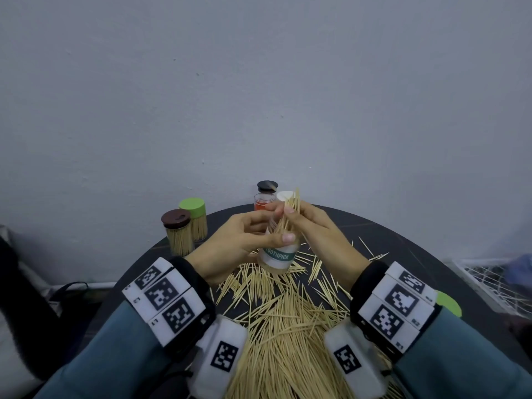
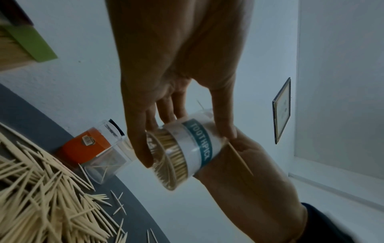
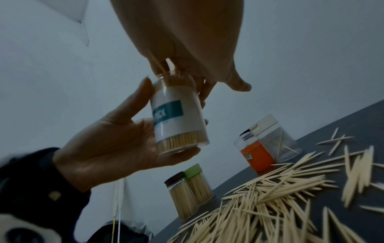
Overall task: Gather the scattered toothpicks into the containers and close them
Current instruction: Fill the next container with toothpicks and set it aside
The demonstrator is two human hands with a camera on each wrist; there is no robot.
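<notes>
Your left hand (image 1: pixel 236 243) grips the "TOOTHPICK" jar (image 1: pixel 277 256), tilted and lifted above the dark round table (image 1: pixel 403 234), while your right hand (image 1: pixel 313 228) pinches a bundle of toothpicks (image 1: pixel 290 214) at the jar's mouth. Below the jar a loose heap of toothpicks (image 1: pixel 285 321) spreads across the table toward you. Beyond the jar an orange container (image 1: pixel 263 203) stands at the far edge, two capped full jars, brown-lidded (image 1: pixel 178 236) and green-lidded (image 1: pixel 195 218), stand left of it, and a plain grey wall (image 1: pixel 259 82) rises behind the table.
</notes>
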